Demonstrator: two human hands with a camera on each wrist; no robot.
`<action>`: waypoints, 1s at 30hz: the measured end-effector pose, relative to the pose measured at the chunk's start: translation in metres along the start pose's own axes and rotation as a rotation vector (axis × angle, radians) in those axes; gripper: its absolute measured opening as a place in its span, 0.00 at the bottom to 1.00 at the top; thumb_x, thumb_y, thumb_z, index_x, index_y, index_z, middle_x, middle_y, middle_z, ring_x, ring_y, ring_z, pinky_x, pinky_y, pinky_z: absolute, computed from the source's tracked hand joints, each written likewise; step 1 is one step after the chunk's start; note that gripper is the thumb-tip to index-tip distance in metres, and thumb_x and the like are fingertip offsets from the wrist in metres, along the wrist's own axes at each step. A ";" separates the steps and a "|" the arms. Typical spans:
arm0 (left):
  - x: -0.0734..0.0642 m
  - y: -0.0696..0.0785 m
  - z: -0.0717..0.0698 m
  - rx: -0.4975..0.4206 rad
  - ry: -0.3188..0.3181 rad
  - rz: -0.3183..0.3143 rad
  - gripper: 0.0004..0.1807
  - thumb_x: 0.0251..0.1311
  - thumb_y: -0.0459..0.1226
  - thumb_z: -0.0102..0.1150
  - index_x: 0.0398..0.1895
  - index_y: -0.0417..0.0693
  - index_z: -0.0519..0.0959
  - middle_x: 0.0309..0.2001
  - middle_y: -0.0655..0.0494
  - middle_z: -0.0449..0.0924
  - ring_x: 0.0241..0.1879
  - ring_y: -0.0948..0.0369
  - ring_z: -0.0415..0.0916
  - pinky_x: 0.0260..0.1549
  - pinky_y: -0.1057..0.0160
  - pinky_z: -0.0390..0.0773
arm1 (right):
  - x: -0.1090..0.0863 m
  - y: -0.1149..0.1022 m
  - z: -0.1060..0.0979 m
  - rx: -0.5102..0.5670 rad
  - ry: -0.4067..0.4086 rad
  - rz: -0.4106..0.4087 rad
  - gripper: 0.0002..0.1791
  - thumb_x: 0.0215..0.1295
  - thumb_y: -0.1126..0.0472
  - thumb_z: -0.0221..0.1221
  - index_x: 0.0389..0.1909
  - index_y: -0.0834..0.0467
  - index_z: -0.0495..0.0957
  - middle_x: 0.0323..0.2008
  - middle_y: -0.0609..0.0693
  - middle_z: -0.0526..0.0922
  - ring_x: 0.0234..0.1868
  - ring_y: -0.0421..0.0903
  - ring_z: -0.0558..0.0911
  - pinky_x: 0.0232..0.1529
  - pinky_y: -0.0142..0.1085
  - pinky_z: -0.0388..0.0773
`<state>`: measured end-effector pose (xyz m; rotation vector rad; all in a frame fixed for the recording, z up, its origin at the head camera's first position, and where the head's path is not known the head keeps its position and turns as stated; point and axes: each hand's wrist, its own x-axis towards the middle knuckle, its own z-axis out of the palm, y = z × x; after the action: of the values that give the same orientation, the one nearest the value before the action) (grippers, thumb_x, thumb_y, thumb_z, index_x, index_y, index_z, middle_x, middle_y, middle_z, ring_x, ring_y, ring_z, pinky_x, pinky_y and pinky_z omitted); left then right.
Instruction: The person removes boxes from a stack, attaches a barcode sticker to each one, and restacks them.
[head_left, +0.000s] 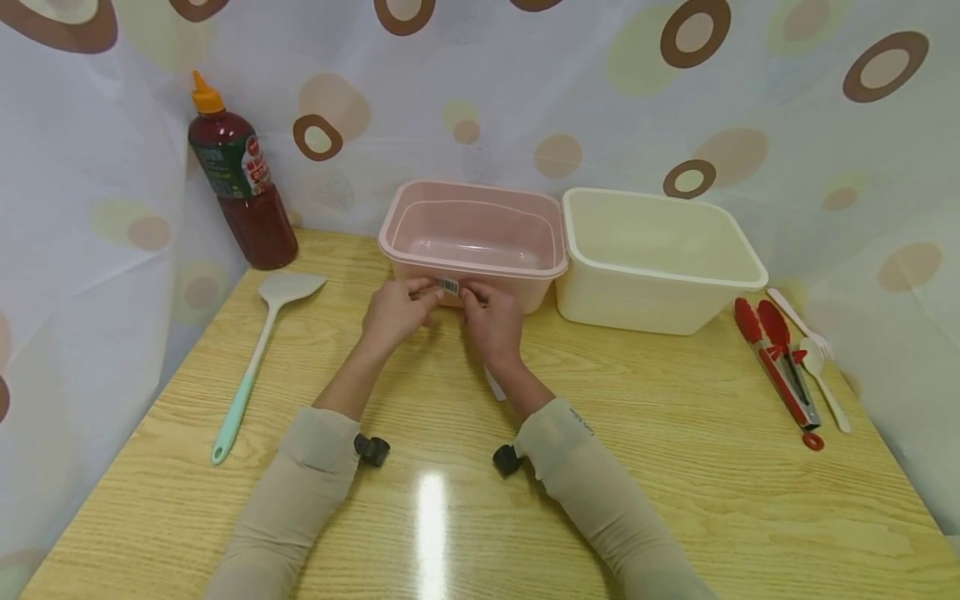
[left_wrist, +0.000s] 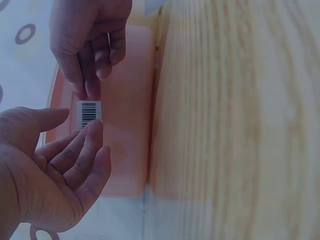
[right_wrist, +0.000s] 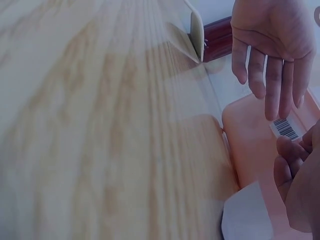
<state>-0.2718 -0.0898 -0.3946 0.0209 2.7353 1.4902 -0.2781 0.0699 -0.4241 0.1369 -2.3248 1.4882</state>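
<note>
A small white barcode label (head_left: 447,286) lies on the front wall of a pink bin (head_left: 517,287), just under its rim. My left hand (left_wrist: 60,170) is at the label's left end, fingertips touching it and thumb held apart. From the other side, fingertips of my right hand (head_left: 495,321) touch the label's right end. Below that hand appears a flat white piece (right_wrist: 247,215), mostly hidden by the wrist in the head view; whether the hand touches it, I cannot tell.
Right of the pink bin stands a cream bin (head_left: 637,296). Red-tipped tongs (head_left: 783,367), a white spoon (head_left: 825,387) and a white fork (head_left: 802,321) lie at far right. At left are a turner (head_left: 255,358) and a red sauce bottle (head_left: 243,183). A patterned curtain (head_left: 480,100) backs the table.
</note>
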 end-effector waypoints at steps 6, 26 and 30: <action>-0.001 0.001 -0.001 -0.004 -0.009 -0.010 0.26 0.70 0.50 0.59 0.67 0.51 0.77 0.49 0.45 0.89 0.39 0.49 0.89 0.30 0.62 0.73 | 0.000 0.001 0.001 0.010 0.000 0.001 0.11 0.70 0.62 0.61 0.45 0.63 0.89 0.36 0.58 0.91 0.19 0.49 0.84 0.19 0.24 0.72; -0.001 0.002 -0.001 0.025 0.001 -0.011 0.27 0.68 0.53 0.59 0.66 0.53 0.78 0.46 0.47 0.89 0.38 0.50 0.89 0.28 0.63 0.72 | 0.003 0.002 0.007 -0.040 -0.216 0.028 0.16 0.73 0.62 0.57 0.58 0.56 0.84 0.37 0.56 0.90 0.33 0.53 0.88 0.25 0.28 0.76; -0.001 0.003 -0.001 0.023 0.004 -0.019 0.26 0.69 0.52 0.59 0.66 0.53 0.78 0.45 0.47 0.90 0.38 0.50 0.89 0.29 0.63 0.72 | 0.001 0.002 0.004 -0.015 -0.209 0.053 0.17 0.72 0.65 0.55 0.58 0.55 0.83 0.37 0.57 0.90 0.35 0.55 0.88 0.25 0.27 0.77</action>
<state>-0.2707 -0.0896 -0.3916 -0.0068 2.7478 1.4555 -0.2808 0.0672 -0.4269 0.2390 -2.5208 1.5469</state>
